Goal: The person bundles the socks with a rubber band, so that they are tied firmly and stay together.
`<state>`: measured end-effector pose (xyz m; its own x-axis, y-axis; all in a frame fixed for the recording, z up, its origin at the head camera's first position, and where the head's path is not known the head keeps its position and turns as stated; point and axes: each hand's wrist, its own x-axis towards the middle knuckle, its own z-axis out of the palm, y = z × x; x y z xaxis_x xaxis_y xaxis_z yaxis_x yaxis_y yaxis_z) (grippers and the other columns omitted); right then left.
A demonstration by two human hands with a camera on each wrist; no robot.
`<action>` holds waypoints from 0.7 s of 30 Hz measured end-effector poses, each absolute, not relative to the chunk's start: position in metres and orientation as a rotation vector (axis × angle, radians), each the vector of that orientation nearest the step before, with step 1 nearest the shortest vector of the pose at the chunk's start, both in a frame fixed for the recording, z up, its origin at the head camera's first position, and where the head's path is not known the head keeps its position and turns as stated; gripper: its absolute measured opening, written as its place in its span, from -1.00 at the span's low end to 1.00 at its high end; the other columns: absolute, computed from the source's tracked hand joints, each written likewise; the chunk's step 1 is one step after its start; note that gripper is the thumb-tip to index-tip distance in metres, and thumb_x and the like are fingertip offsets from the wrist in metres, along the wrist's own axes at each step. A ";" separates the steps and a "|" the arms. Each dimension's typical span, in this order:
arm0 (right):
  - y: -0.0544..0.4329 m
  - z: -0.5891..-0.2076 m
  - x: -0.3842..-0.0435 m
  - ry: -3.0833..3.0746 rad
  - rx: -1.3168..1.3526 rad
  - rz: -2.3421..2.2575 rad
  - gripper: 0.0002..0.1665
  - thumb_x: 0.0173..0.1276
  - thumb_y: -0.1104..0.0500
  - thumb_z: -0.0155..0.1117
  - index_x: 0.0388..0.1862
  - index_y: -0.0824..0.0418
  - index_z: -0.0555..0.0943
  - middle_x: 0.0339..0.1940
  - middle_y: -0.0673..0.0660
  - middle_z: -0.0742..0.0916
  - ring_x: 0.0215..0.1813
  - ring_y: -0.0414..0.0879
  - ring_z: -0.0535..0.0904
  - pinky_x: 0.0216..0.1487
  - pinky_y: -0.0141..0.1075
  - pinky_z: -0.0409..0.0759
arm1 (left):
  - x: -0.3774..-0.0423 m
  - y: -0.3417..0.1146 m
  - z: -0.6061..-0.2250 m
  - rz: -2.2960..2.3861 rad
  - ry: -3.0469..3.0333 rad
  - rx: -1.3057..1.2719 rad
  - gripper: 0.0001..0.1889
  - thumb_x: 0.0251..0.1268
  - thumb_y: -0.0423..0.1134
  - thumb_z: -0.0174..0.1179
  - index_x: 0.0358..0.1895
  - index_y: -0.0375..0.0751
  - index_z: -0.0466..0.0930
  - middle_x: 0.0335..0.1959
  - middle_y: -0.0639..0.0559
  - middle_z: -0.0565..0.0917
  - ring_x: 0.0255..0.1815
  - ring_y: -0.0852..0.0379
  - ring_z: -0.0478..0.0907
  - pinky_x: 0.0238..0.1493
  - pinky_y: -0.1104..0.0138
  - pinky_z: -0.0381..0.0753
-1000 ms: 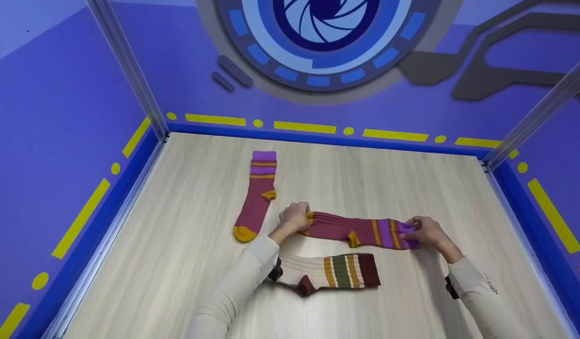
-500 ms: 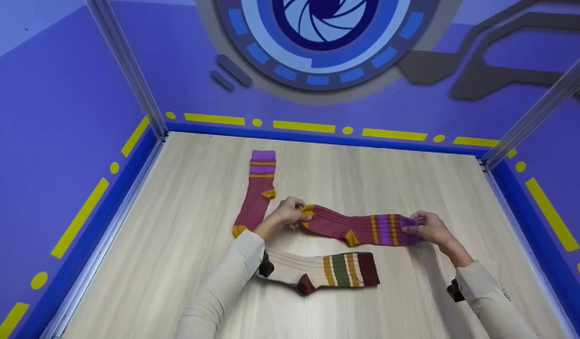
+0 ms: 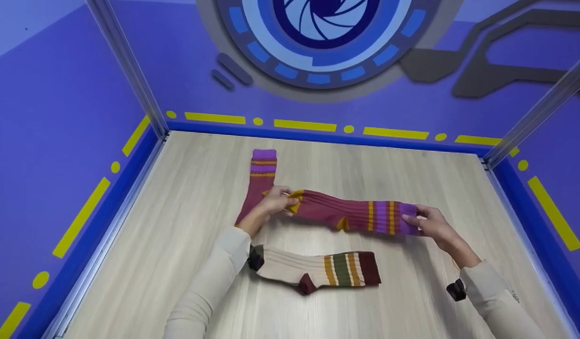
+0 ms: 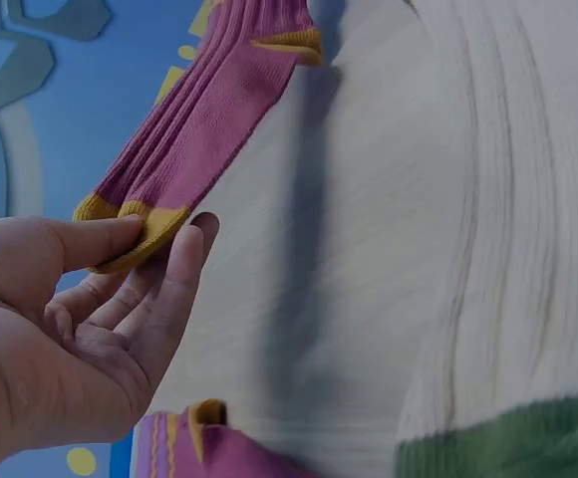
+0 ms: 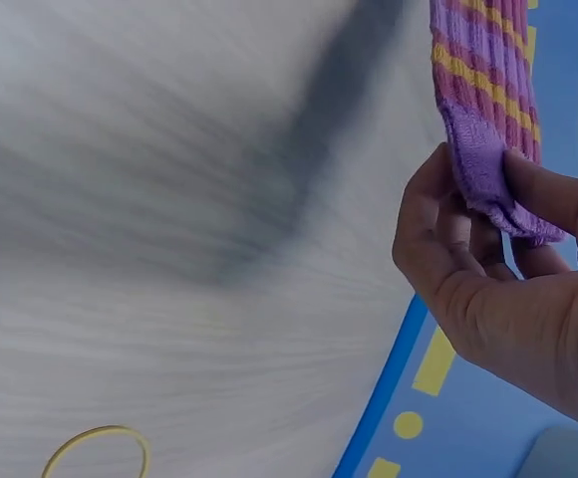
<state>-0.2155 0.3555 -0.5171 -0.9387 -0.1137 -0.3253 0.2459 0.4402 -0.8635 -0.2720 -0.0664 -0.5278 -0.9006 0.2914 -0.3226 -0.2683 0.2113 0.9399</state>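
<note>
A maroon sock (image 3: 327,207) with a mustard toe and heel and a purple striped cuff is stretched sideways between both hands, raised off the table. My left hand (image 3: 273,202) pinches its toe between thumb and fingers, seen closely in the left wrist view. At the other end my right hand (image 3: 433,225) pinches the purple cuff (image 5: 483,164). A matching maroon sock (image 3: 259,188) lies lengthwise on the table, its toe hidden behind my left hand and forearm. Nearer to me lies a cream sock (image 3: 290,266) with green and mustard stripes and a dark red cuff.
The light wood-grain table (image 3: 365,310) is enclosed by a blue back wall (image 3: 177,70) and side walls with yellow dashes. Metal posts (image 3: 130,61) stand at the back corners. A thin yellow loop (image 5: 100,433) shows low in the right wrist view.
Both hands have lifted the maroon sock off the table and moved it away from me and a little left. My left hand now overlaps the matching sock. The cream sock has stayed put.
</note>
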 end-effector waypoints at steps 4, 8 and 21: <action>0.348 -0.510 -0.213 2.345 0.074 -1.493 -0.39 0.54 0.15 0.23 0.35 0.55 0.38 -0.06 0.09 0.61 -0.22 -0.28 0.64 -0.20 -0.34 0.73 | -0.271 -0.079 -0.521 1.716 2.100 0.033 -0.86 0.47 -0.38 0.18 -0.03 -0.38 0.61 -0.21 -0.15 0.72 -0.39 0.15 0.67 -0.44 0.41 0.68; 0.343 -0.504 -0.207 2.334 0.001 -1.451 -0.38 0.51 0.15 0.28 0.33 0.56 0.39 -0.09 0.12 0.65 -0.24 -0.25 0.66 -0.20 -0.29 0.75 | -0.267 -0.091 -0.512 1.696 2.105 0.002 -0.81 0.49 -0.35 0.18 0.04 -0.36 0.63 -0.18 -0.17 0.72 -0.37 0.10 0.70 -0.43 0.39 0.71; 0.334 -0.492 -0.186 2.090 -0.285 -1.395 -0.47 0.48 0.18 0.30 0.26 0.52 0.45 -0.06 0.17 0.69 -0.17 -0.17 0.70 -0.21 -0.30 0.74 | -0.232 -0.128 -0.478 1.637 2.038 0.090 -0.72 0.44 -0.35 0.19 0.13 -0.36 0.57 -0.32 0.02 0.69 -0.49 0.21 0.60 -0.51 0.47 0.55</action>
<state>-0.1860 0.3342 -0.4922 -0.7947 -0.4869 -0.3625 0.1480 0.4236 -0.8937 -0.2320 -0.1282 -0.4776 -0.8628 0.3640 -0.3507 -0.2640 0.2671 0.9268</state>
